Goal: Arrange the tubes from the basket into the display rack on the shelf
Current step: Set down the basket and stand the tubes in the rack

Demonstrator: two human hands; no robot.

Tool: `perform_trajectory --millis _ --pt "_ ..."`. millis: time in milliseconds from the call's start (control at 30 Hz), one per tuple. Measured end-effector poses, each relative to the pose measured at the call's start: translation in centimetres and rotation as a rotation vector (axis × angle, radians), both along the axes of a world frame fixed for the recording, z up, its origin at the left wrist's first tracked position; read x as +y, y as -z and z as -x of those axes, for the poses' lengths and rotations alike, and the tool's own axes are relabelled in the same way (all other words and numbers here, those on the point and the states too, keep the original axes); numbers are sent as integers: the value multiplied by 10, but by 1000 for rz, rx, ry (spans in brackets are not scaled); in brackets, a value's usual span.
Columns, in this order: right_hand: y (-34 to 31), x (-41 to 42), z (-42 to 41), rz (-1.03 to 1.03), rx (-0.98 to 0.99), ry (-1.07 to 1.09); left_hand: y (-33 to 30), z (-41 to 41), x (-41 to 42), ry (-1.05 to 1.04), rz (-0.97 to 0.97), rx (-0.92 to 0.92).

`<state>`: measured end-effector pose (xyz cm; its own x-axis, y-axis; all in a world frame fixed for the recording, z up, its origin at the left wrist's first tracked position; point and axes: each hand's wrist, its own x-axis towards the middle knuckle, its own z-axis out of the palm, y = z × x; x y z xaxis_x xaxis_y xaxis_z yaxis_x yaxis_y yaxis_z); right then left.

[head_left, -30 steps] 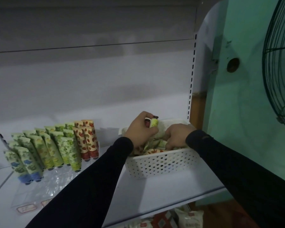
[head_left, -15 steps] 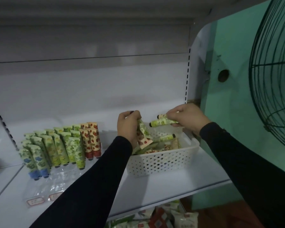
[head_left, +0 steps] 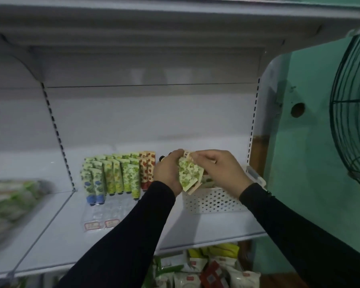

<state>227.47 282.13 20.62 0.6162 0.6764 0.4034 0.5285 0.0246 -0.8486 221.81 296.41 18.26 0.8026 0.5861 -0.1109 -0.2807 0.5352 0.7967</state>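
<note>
left hand (head_left: pixel 168 173) grips green-print tubes (head_left: pixel 189 175), fanned flat ends down | right hand (head_left: pixel 220 170) pinches their top, hands together above basket (head_left: pixel 214 201) at 3 o'clock on shelf (head_left: pixel 206 229) | display rack (head_left: pixel 104 213) at 9 o'clock, racked tubes (head_left: pixel 116 175) upright

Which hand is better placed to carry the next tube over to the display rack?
Left, probably. The left hand already grips the bunch of tubes and is on the side nearer the display rack. The right hand pinches the bunch's top, over the basket.
</note>
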Motion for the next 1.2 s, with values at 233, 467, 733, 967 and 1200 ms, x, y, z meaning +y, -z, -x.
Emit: perform_trajectory --millis 233,467,733,967,1200 --pt "-13 12 22 -8 1 19 -12 73 14 -210 -324 100" --pt "-16 35 40 -77 146 36 8 132 50 -311 -477 204" --pt "-8 63 54 -19 669 -339 27 148 41 -175 -925 266" --pt "3 75 53 -64 781 -334 42 139 36 -117 -820 248" --pt "13 78 45 87 336 -214 52 142 46 -131 -762 324"
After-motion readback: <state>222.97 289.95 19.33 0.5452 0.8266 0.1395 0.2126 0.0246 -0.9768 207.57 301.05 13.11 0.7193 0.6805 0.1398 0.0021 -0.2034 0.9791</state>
